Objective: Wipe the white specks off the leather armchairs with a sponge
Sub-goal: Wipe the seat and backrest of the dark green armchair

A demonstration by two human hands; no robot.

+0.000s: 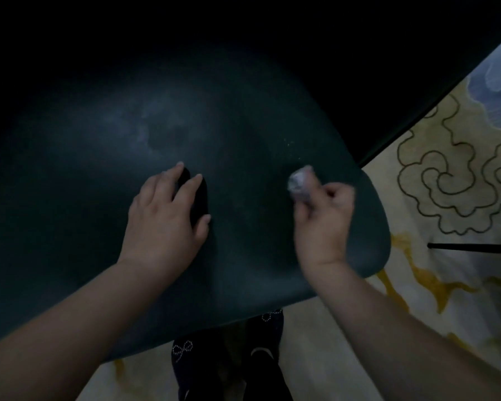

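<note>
Few white specks (289, 141) show on the dark leather armchair (243, 125), a thin scatter lying just beyond the sponge (300, 182) and slightly toward the chair's far right edge. That pale, crumpled-looking sponge is pinched at the fingertips of the right hand (323, 218), fingers curled round it, and it sits on or just above the leather near the rounded right corner of the seat; blur keeps me from telling whether it presses down. From the sponge, the specks lie straight ahead, away from the person, so the coming stroke looks like a short push forward along the line of the right forearm. A wider hazy whitish smear (148, 125) lies well to the left of the sponge, farther back on the leather. The left hand (164, 215) rests flat on the leather beside the sponge, to its left, fingers straight and spread, holding nothing; I judge it steadies the chair, and it is the farther hand from the specks. Beyond the chair's right edge from the sponge spreads a cream patterned carpet (446, 183), with a thin black rod (466, 246) on it
</note>
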